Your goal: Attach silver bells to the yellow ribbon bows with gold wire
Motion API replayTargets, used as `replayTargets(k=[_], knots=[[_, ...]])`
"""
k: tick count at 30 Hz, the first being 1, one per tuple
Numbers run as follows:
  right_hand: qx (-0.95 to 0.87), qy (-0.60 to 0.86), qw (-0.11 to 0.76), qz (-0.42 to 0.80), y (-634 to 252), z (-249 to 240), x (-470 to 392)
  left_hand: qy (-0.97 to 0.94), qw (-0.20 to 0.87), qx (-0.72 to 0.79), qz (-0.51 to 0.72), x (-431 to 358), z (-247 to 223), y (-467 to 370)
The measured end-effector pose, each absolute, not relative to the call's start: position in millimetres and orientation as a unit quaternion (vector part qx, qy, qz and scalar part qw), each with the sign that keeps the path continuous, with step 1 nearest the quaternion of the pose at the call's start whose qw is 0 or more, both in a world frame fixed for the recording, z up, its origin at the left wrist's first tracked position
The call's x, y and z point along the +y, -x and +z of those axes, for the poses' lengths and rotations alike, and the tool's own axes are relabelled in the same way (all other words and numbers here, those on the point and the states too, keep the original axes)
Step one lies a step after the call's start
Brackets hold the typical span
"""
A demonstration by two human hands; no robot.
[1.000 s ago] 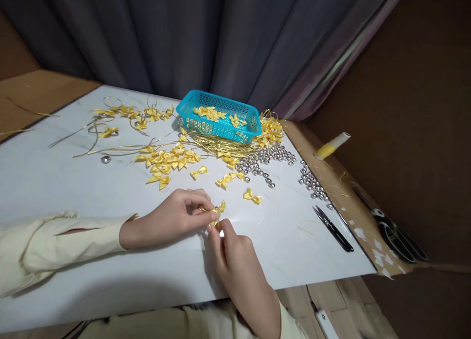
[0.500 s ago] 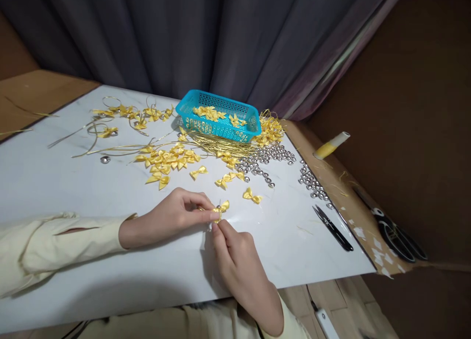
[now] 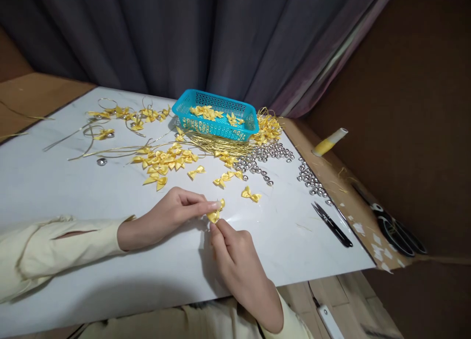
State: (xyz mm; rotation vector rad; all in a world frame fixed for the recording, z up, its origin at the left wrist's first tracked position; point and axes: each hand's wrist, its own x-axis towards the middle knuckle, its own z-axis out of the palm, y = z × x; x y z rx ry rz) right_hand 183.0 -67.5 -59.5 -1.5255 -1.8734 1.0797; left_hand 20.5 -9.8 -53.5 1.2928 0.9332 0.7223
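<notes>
Between my two hands, above the near part of the white table [image 3: 147, 270], is a yellow ribbon bow [image 3: 213, 216]. My left hand [image 3: 176, 210] is closed, its thumb and fingers pinching the bow from the left. From below right, my right hand [image 3: 233, 248] pinches at the bow's lower end with thumb and forefinger. Whether it also holds a cord or needle is hidden by the fingers. Just beyond the hands lies a single yellow bow [image 3: 251, 194], and a pile of yellow bows [image 3: 169, 158] is further left.
Behind stands a blue plastic basket [image 3: 215, 129] with bows inside. Gold cords [image 3: 217, 143] lie before it, beside silver beads [image 3: 265, 155]. Thread snips [image 3: 331, 225] rest at the right; scissors [image 3: 395, 233] and a yellow thread spool [image 3: 330, 143] lie beyond the table's right edge.
The bow has turned between my fingers and shows more of its yellow ribbon below my left thumb. Both hands stay nearly in place. The view has shifted slightly.
</notes>
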Motion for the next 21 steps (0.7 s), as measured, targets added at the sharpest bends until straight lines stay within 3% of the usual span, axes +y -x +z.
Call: replayTargets(k=[21], knots=[[-0.698,0.534,0.283,0.384,-182.3,-65.8,-66.4,-0.543,0.646,0.443,0.302,-10.5,-49.6,-24.7]])
